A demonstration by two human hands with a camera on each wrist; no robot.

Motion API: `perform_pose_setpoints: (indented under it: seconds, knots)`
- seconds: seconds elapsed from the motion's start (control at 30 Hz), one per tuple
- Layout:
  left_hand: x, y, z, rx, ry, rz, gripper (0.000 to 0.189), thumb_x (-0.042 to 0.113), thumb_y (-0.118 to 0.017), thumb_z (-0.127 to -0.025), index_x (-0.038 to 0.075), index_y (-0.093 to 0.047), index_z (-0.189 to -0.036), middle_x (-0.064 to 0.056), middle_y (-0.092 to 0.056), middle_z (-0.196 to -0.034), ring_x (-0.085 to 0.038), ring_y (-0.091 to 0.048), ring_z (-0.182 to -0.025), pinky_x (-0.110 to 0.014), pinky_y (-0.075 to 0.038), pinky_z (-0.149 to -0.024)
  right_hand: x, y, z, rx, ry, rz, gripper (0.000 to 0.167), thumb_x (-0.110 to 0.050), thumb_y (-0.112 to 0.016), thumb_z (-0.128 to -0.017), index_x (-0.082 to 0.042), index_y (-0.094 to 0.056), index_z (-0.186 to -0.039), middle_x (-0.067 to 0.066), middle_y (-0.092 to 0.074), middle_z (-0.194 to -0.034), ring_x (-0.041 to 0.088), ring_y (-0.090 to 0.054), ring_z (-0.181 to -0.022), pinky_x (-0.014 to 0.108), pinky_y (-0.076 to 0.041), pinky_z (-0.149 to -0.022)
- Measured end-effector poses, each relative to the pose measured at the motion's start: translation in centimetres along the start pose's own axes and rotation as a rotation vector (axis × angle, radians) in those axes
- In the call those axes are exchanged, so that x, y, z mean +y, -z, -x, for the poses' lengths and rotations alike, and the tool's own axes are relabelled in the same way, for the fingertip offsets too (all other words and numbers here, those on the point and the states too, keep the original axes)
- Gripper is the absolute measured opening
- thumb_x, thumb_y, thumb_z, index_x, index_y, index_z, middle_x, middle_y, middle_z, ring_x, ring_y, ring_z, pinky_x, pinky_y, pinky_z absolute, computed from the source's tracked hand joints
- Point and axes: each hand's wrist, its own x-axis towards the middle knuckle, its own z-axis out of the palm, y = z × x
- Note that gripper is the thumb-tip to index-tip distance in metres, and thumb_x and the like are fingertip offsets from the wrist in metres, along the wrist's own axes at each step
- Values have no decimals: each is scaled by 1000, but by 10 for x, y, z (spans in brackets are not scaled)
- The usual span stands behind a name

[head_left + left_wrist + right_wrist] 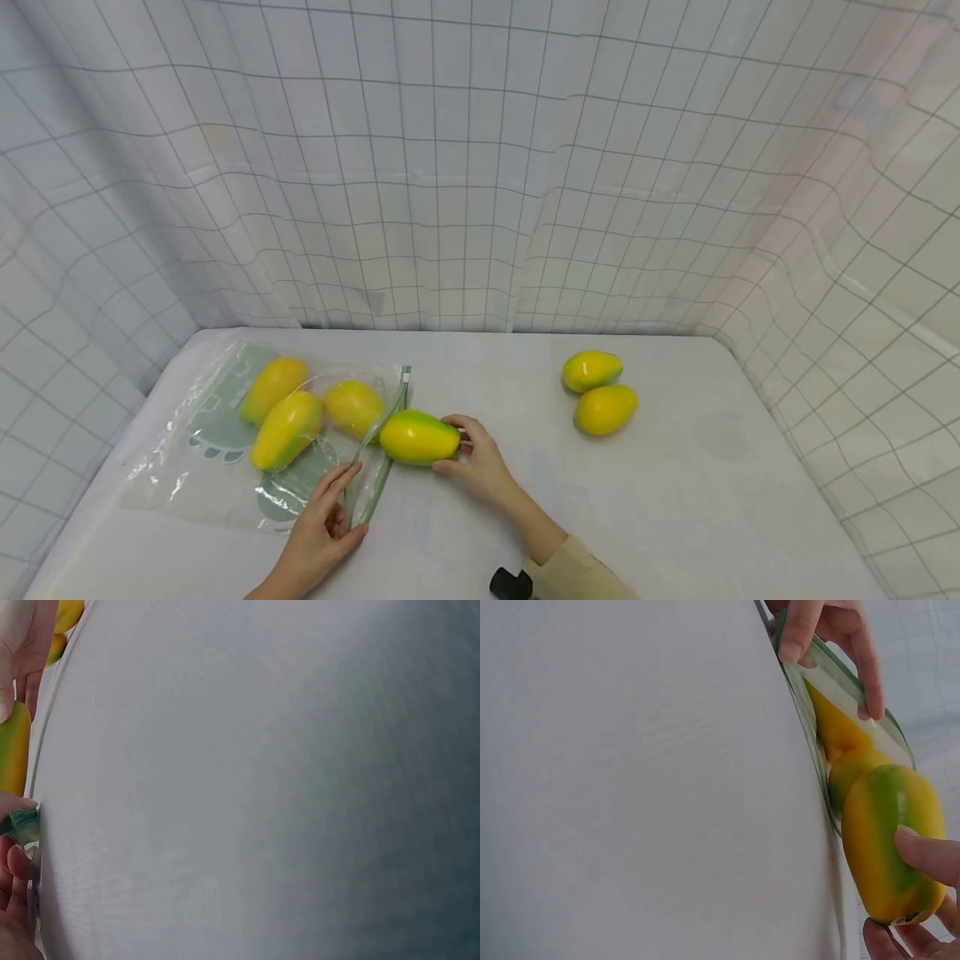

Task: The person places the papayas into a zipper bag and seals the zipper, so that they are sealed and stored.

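Note:
A clear zip bag [225, 500] with green prints and a green-edged mouth lies on the left of the table, three yellow-green papayas [287, 431] inside it. My left hand [318, 529] holds the bag's mouth at its near end, the thumb on one lip and fingers on the other. With my right hand [483, 467] I grip another papaya [418, 437] by its right end, thumb on one side and fingers on the other. Its left end sits at the parted mouth, as the right wrist view also shows, where the held papaya [896, 840] overlaps those in the bag.
Two more papayas, one farther back [592, 371] and one nearer [606, 409], lie close together on the right of the white-covered table [675, 517]. White gridded curtains [480, 208] enclose the back and both sides.

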Motion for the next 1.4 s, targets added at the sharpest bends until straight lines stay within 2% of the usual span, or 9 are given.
perform_pose_setpoints:
  seconds: [0.13,0.23,0.4,0.63,0.87,1.13,1.23,1.37,1.4]
  knots:
    - [17,6,-5,2,-17,16,77,-23,-74,-47,-12,-49,-119,-19,-45,-116,-8,-37,-47,-7,-29,-43,-2,-6,-3,-10,6,-4,56,-13,-74,-75,-6,-49,-125,10,-50,-124,25,-51,-108,32,-45,-90]
    - [21,8,-6,0,-33,19,75,-23,-74,-47,-13,-50,-117,-20,-45,-115,-9,-37,-47,-8,-30,-42,-3,-11,-6,-20,-3,-5,56,-12,-75,-75,-6,-49,-125,9,-50,-124,24,-51,-107,30,-45,-90]
    - [19,7,-5,3,-42,18,76,-23,-74,-46,-13,-50,-117,-20,-45,-114,-9,-37,-46,-9,-31,-42,-6,-20,-11,-32,-7,7,57,-13,-75,-75,-8,-49,-125,8,-50,-125,21,-52,-107,26,-45,-89]
    - [18,6,-6,-2,-44,23,76,-23,-74,-47,-14,-49,-118,-21,-45,-115,-9,-38,-46,-10,-32,-41,-8,-32,-20,-14,1,-4,56,-12,-75,-75,-8,-49,-125,8,-50,-123,21,-52,-104,27,-46,-87]
    - [17,7,-6,-22,-62,26,74,-22,-74,-50,-14,-48,-118,-22,-43,-116,-9,-38,-47,-10,-32,-42,-9,-42,-26,-11,12,12,57,-10,-75,-74,-5,-49,-124,9,-52,-122,18,-53,-101,23,-46,-84]
    - [19,6,-6,-7,-12,24,75,-23,-74,-49,-12,-50,-119,-19,-45,-117,-7,-37,-48,-8,-30,-43,-16,-52,-31,-14,-19,-43,56,-8,-75,-74,-4,-49,-122,8,-53,-122,19,-54,-105,21,-46,-86]
    - [4,2,-3,-23,1,21,78,-20,-76,-51,-7,-49,-123,-15,-44,-121,-3,-37,-49,-10,-32,-43,-18,-54,-33,-9,-29,-66,55,-6,-75,-73,-3,-49,-120,9,-54,-121,21,-54,-107,21,-46,-86]
    - [-13,-2,2,-26,-14,12,81,-19,-77,-51,-5,-48,-125,-12,-43,-122,-2,-37,-49,-12,-33,-42,-19,-59,-35,-14,-54,-101,55,-5,-75,-73,-2,-48,-120,11,-53,-121,22,-54,-108,20,-46,-86]
    - [-13,-2,2,-19,-20,7,81,-20,-77,-49,-7,-48,-124,-13,-43,-121,-3,-37,-48,-11,-33,-41,-18,-60,-35,-16,-59,-112,55,-5,-75,-73,-2,-49,-121,11,-52,-121,22,-54,-107,19,-46,-86]
